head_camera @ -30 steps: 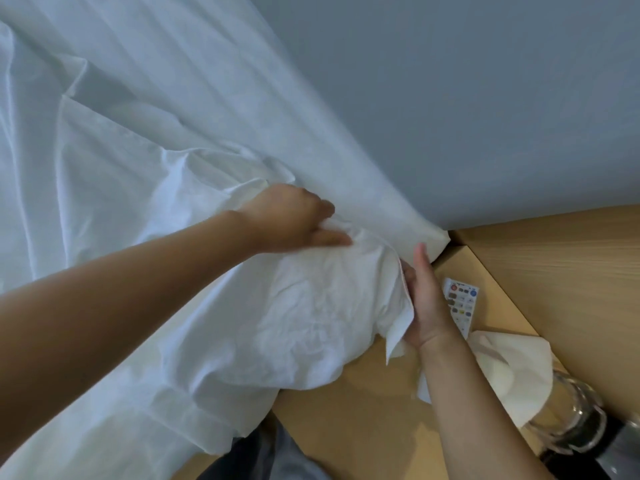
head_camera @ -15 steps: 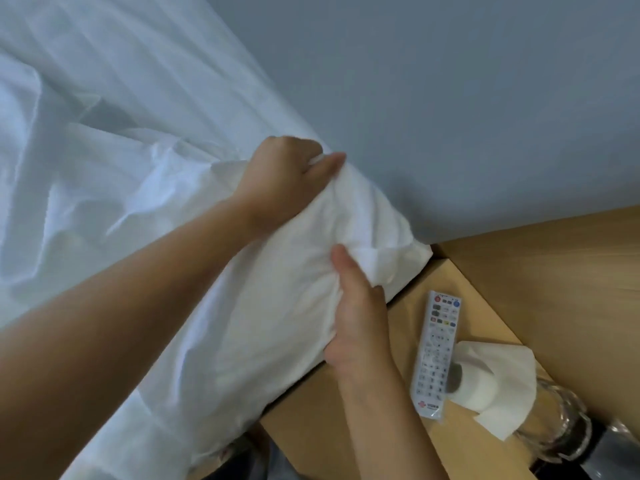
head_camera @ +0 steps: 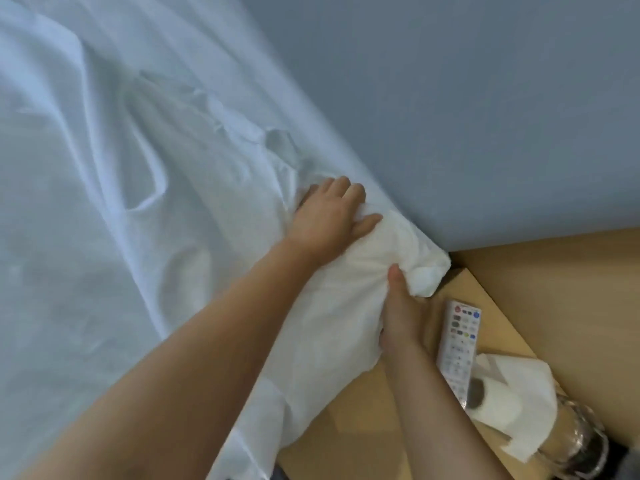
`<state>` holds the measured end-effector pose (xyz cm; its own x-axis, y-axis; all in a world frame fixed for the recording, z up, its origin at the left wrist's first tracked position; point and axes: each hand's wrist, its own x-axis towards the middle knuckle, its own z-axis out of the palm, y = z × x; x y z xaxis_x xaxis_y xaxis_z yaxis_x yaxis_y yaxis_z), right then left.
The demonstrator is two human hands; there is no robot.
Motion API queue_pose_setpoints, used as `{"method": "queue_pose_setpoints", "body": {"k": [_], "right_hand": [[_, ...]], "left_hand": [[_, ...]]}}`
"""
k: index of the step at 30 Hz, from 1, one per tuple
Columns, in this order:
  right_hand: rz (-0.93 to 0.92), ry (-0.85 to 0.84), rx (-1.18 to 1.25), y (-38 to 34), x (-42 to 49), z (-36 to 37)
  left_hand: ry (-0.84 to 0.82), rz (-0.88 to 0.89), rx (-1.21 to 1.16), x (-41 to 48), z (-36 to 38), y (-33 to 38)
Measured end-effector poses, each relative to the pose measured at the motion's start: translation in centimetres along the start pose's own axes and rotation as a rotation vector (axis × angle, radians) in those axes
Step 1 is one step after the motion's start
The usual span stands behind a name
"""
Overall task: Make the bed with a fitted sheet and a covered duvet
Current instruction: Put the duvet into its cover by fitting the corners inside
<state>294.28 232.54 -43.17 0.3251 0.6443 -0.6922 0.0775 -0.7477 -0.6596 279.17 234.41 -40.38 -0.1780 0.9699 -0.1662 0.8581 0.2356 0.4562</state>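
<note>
White bedding [head_camera: 114, 209] covers the bed and lies in loose wrinkles along the blue-grey wall. Its corner [head_camera: 420, 268] bulges at the bed's end beside a wooden bedside table. My left hand [head_camera: 329, 220] lies on top of that corner, fingers curled into the cloth near the wall. My right hand [head_camera: 403, 313] grips the bunched cloth at the corner's side, thumb pressed into the folds. Whether this cloth is the sheet or the duvet cover I cannot tell.
The wooden bedside table [head_camera: 349, 431] stands right against the bed. On it lie a white remote control [head_camera: 457, 341], a toilet paper roll [head_camera: 498, 407] and a clear glass [head_camera: 575, 441]. A blue-grey wall [head_camera: 467, 98] runs along the bed's far edge.
Both hands carried the white corner up and toward the wall, then pressed it down onto the bed's end. The right hand shifted from under the cloth to gripping its side.
</note>
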Motion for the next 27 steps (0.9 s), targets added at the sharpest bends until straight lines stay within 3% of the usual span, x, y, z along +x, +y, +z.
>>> {"method": "queue_pose_setpoints", "body": {"k": [4, 7, 10, 13, 15, 17, 20, 24, 27], "right_hand": [[-0.224, 0.216, -0.369, 1.2, -0.7, -0.4], [-0.651, 0.244, -0.687, 0.5, -4.4, 0.3], [-1.064, -0.098, -0.808, 1.2, -10.7, 3.7], [-1.277, -0.568, -0.798, 4.1, -18.1, 7.9], [-1.295, -0.805, -0.927, 7.0, -22.7, 10.2], [-1.194, -0.966, -1.125, 10.4, -26.6, 11.8], [-1.14, -0.887, -1.345, 15.2, -29.4, 13.5], [-1.112, -0.711, -1.461, 19.6, -32.1, 15.1], [-1.051, -0.691, -1.416, 19.2, -33.5, 15.4]], "left_hand": [[0.27, 0.146, 0.021, -5.6, -2.0, -3.3], [0.345, 0.01, 0.023, -11.2, -4.1, -7.1], [0.408, -0.193, 0.03, -18.4, -6.1, -11.4], [0.451, -0.476, 0.057, -26.2, -7.8, -15.4], [0.464, -0.759, 0.101, -31.8, -8.4, -18.1], [0.433, -1.081, 0.072, -37.3, -8.6, -20.6], [0.367, -1.356, -0.043, -42.3, -8.2, -22.6], [0.299, -1.251, -0.079, -44.9, -7.1, -23.7], [0.244, -1.125, -0.092, -45.4, -6.9, -23.5]]}}
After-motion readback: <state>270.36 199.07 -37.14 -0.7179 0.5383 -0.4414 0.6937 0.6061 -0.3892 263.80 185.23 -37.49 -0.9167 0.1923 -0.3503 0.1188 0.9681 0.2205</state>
